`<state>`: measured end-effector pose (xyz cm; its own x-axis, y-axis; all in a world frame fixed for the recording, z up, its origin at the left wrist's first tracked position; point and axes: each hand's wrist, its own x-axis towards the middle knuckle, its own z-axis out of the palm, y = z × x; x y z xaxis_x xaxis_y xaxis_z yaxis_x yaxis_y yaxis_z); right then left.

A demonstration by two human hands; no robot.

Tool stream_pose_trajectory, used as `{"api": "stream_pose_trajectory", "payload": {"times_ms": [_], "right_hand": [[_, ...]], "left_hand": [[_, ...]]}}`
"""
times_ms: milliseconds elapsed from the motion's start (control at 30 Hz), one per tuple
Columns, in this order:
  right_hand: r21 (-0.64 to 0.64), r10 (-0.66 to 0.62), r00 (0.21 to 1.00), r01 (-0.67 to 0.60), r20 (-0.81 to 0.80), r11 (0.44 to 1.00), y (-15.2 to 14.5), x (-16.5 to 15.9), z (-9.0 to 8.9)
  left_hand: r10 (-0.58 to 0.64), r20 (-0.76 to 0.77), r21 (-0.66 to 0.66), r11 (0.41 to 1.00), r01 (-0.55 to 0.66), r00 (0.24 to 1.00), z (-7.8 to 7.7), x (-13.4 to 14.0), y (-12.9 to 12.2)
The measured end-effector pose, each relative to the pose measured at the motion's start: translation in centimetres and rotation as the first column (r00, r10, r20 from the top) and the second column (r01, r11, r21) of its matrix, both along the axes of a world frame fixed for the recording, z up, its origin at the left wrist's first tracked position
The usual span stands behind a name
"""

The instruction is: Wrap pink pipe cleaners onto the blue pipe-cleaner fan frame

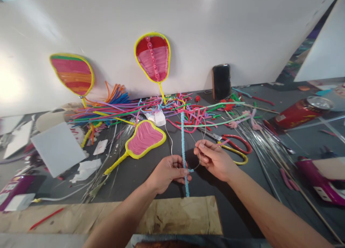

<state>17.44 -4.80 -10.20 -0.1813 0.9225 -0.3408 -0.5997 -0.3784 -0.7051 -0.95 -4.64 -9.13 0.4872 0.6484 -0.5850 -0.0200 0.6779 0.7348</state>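
Note:
My left hand (167, 174) is closed around a light blue pipe cleaner (183, 140), pinching it near its lower end. The pipe cleaner stands nearly upright, and a short blue piece crosses it at my fingertips. A thin wire (199, 164) curves from that crossing toward my right hand (212, 158), whose thumb and fingers are pinched on it. Behind my left fingers rises a pale strand (171, 142). Left of my hands lies a pink fan shape with a yellow edge and handle (145, 138). Scissors (235, 145) with red and yellow handles rest just beyond my right hand.
Many coloured pipe cleaners (118, 110) are heaped at the back. Two yellow-edged fan shapes (153, 57) lean on the white wall, as does a phone (221, 82). At right are a red can (303, 113) and a magenta tool (320, 181). Brown cardboard (183, 215) lies in front.

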Motion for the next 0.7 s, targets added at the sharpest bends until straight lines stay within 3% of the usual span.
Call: {"api": "stream_pose_trajectory", "payload": {"times_ms": [267, 433, 500, 567, 633, 700], "right_hand": [[0.022, 0.019, 1.000, -0.019, -0.007, 1.000, -0.1, -0.2, -0.6], [0.104, -0.081, 0.974, 0.060, 0.210, 0.993, 0.5, 1.1, -0.6], [0.212, -0.232, 0.873, 0.152, 0.429, 0.965, 0.9, 2.5, -0.5], [0.395, -0.410, 0.655, 0.182, 0.635, 0.901, 1.0, 3.9, -0.3], [0.551, -0.486, 0.495, 0.019, 0.720, 0.835, 0.9, 4.7, -0.1], [0.599, -0.438, 0.477, -0.261, 0.762, 0.757, 0.6, 4.5, -0.1]], "left_hand": [[0.000, -0.027, 0.026, 1.000, 0.001, 1.000, -0.2, 0.1, -0.2], [-0.005, 0.005, 0.001, 1.000, 0.005, 1.000, 0.2, -0.1, -0.4], [0.011, 0.020, -0.011, 1.000, -0.011, 1.000, 0.6, -0.5, -0.5], [0.020, 0.017, -0.020, 1.000, -0.020, 1.000, 0.9, -1.0, -0.9], [0.014, -0.015, -0.033, 0.999, -0.014, 1.000, 1.1, -1.8, -1.5], [0.000, -0.065, -0.055, 0.998, -0.004, 0.998, 1.0, -2.7, -2.4]]}}
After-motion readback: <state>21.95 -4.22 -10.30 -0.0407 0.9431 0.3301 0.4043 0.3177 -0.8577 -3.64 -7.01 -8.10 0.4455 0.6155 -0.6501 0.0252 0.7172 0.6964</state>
